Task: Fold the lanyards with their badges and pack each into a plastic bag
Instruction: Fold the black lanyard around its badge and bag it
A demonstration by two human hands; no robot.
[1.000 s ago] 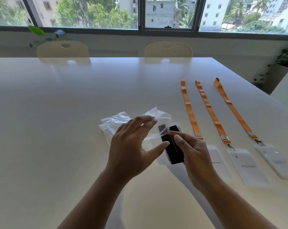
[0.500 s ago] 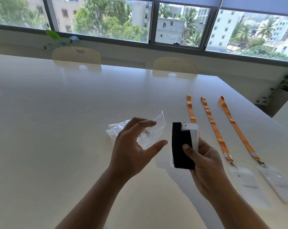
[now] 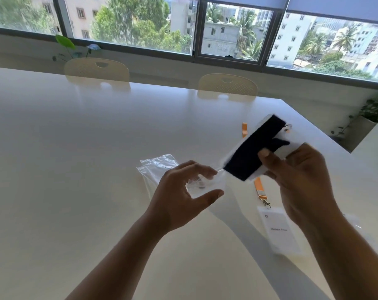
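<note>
over white table (image 3: 75, 169), left fingers (image 3: 194, 168) hold plastic bag (image 3: 213, 183); right fingers (image 3: 268, 157) grip folded lanyard (image 3: 252, 151) outside it.

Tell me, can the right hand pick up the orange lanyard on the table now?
Probably not yet: the right hand grips the folded black lanyard, so its fingers are busy. The orange lanyard lies close below it, partly hidden by that hand.

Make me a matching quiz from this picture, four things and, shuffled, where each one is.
1 black lanyard bundle
2 orange lanyard
3 single clear bag
4 pile of bags

A held by left hand
B laid out straight on table
C held by right hand
D heaped on table beyond left hand

Pairs: 1-C, 2-B, 3-A, 4-D.
</note>
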